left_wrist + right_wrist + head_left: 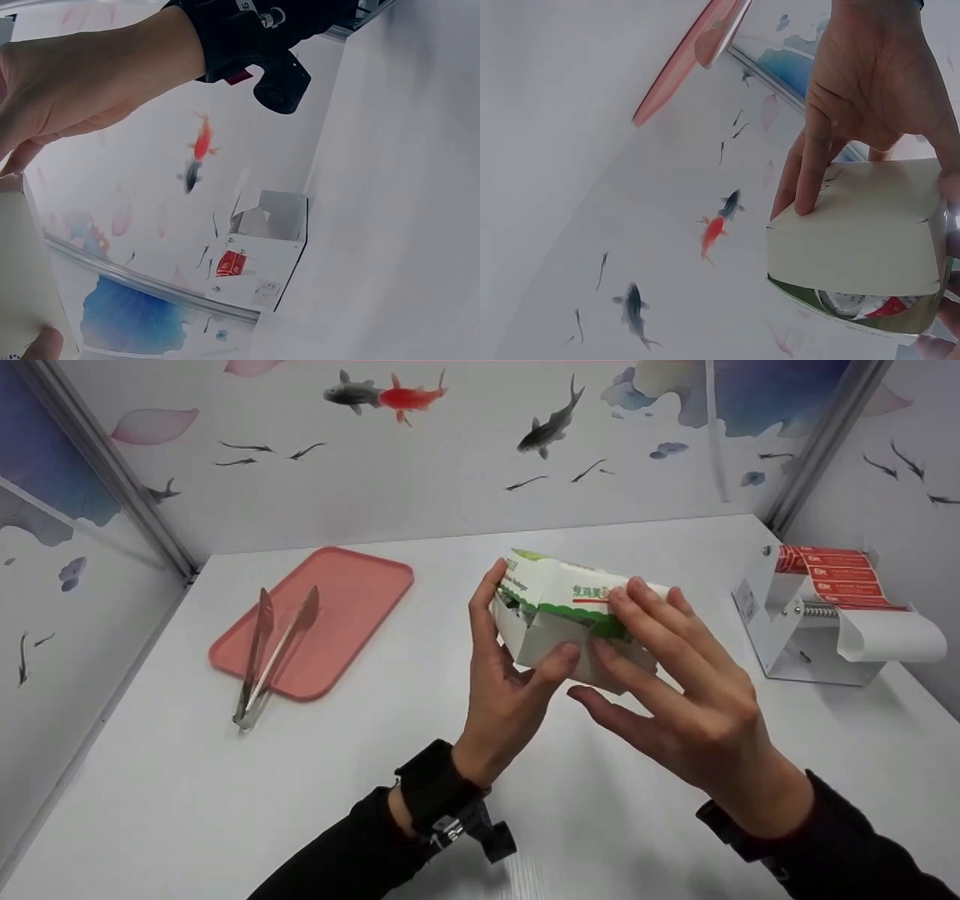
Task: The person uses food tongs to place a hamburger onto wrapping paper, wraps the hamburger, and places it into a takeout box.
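A small white and green carton (577, 645) with printed lettering is held tilted above the table. My left hand (506, 697) grips it from the left, thumb (46, 345) on its plain face and fingers around the side. The extended fingers of my right hand (686, 690) press along the top panel and its scalloped green edge; the right thumb stands below, apart from the carton. In the right wrist view, a gap in the carton (855, 240) shows a red and white printed wrapper (866, 304) inside. Most of that wrapper is hidden.
On the left of the white table lies a pink tray (352, 615), with metal tongs (259, 660) across it, hinge end past the edge. A label dispenser (810, 630) holding red labels stands at the back right. Fish-patterned panels (480, 457) wall in the table.
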A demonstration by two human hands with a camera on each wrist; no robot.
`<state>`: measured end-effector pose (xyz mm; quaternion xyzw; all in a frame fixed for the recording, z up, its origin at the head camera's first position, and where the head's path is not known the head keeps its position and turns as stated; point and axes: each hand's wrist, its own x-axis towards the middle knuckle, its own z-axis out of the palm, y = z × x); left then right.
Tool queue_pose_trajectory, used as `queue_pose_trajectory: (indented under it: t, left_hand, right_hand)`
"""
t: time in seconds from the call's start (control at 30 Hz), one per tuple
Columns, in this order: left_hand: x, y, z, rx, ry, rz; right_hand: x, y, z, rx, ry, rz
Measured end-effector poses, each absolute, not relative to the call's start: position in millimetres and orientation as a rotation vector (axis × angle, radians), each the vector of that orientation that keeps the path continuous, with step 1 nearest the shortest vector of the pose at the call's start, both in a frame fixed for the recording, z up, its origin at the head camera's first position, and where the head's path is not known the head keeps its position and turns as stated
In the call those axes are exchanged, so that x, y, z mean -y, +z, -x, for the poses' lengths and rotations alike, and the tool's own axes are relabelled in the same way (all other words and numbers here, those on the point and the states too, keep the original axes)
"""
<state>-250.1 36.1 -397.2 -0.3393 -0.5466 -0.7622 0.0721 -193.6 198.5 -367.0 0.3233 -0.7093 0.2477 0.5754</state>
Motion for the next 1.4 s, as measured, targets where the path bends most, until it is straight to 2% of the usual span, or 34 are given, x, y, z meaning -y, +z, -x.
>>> queue_pose_trajectory:
  t: [0.3,0.67,1.4]
  left_hand:
    - [-36.1,-399.8,250.3,1.658,-2.313,1.020]
    - [-34.4,-408.3,253.2,1.697,-2.271,1.015]
    - [-35.2,-413.9,255.4,1.685,-2.310,1.045]
  right_hand:
    - [-201.7,-362.7,184.7,1.853,0.759,-0.643]
    - [-205.6,-346.0,174.7,2.304,0.613,-0.572]
    - [-216.0,-338.3,171.9,2.410,0.781,-0.689]
